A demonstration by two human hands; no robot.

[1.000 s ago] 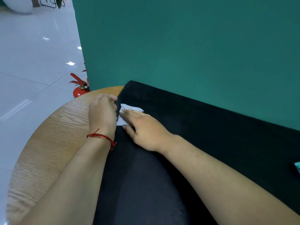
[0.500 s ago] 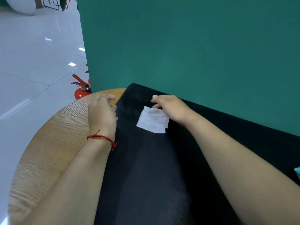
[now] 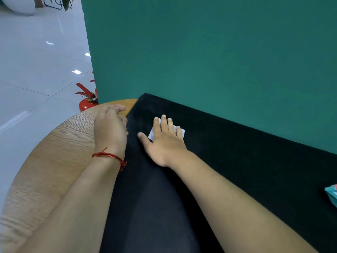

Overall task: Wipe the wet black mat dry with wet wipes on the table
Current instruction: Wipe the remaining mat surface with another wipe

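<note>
1. Fingers (image 3: 164,123) straight, the right hand (image 3: 164,143) presses the white wipe (image 3: 150,134) flat on the black mat (image 3: 237,161), near the tabletop's (image 3: 54,152) far left corner.
2. Left hand (image 3: 110,130) curls at the mat's left edge; grip unclear.
3. Wiping is underway; the next move probably needs a firm stroke across unwiped mat.

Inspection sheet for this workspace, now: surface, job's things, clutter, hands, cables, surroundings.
Surface: round wooden table; black mat covers its right part, up to the green wall.
Job's things: white wipe lies flat on the mat, mostly hidden under the right hand.
Clutter: teal packet on the mat, cut off by the right edge of the view.
Hands: right hand presses the wipe with straight fingers; left hand is at the mat's left edge, grip unclear.
Cables: nothing seen.
Surroundings: red fire extinguisher on the tiled floor.
</note>
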